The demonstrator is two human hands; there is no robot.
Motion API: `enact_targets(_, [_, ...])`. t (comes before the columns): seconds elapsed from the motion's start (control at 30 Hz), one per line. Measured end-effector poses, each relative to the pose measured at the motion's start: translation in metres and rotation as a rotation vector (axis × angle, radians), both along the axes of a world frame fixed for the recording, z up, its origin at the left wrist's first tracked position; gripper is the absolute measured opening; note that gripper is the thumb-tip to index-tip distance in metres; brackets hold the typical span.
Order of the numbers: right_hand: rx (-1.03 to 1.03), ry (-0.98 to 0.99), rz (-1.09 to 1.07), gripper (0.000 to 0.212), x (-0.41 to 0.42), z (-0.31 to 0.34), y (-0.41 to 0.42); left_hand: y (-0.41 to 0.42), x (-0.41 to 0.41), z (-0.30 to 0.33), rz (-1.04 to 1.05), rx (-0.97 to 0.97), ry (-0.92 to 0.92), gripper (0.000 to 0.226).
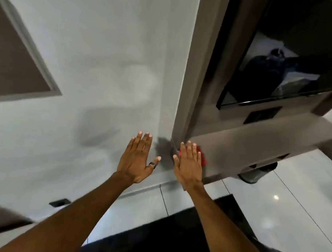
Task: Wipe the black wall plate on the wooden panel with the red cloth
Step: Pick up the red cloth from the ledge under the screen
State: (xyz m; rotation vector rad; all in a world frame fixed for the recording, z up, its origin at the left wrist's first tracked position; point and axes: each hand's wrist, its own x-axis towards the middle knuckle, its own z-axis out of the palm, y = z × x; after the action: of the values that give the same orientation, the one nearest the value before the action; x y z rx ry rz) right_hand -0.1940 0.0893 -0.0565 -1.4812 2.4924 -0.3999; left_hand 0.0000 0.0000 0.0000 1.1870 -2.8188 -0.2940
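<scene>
- The black rectangular wall plate (263, 115) sits on the grey-brown wooden panel (201, 100), just below the dark wall-mounted screen (297, 62) and well above my hands; I judge it not yet reached.
- The red cloth (202, 156) is pressed flat against the ledge (259, 145) below that panel, mostly hidden under my right hand (189, 163).
- That hand lies palm-down, fingers (188, 150) stretched straight, pinning the cloth by pressure rather than clutching it.
- My left hand (137, 159), a dark ring on its thumb, rests spread and empty on the pale grey wall (87, 60), likely bracing me.
- Glossy floor tiles (273, 214) lie beneath.
</scene>
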Motion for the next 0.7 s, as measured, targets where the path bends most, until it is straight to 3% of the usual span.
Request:
enact_targets(0.17, [0.098, -0.011, -0.021, 0.071, -0.05, -0.034, -0.01, 0.014, -0.025, -0.035, -0.005, 0.076, -0.103, 0.083])
enact_targets(0.4, [0.282, 0.065, -0.034, 0.109, -0.062, -0.071, -0.033, 0.016, -0.02, -0.06, -0.014, 0.141, -0.181, 0.081])
enact_targets(0.6, [0.189, -0.015, -0.123, 0.085, -0.021, -0.07, -0.023, 0.012, 0.017, -0.063, -0.011, 0.119, -0.209, 0.079])
enact_targets(0.7, [0.025, -0.263, -0.247, 0.068, 0.001, -0.061, -0.025, -0.004, 0.042, -0.06, 0.028, 0.075, -0.132, 0.075])
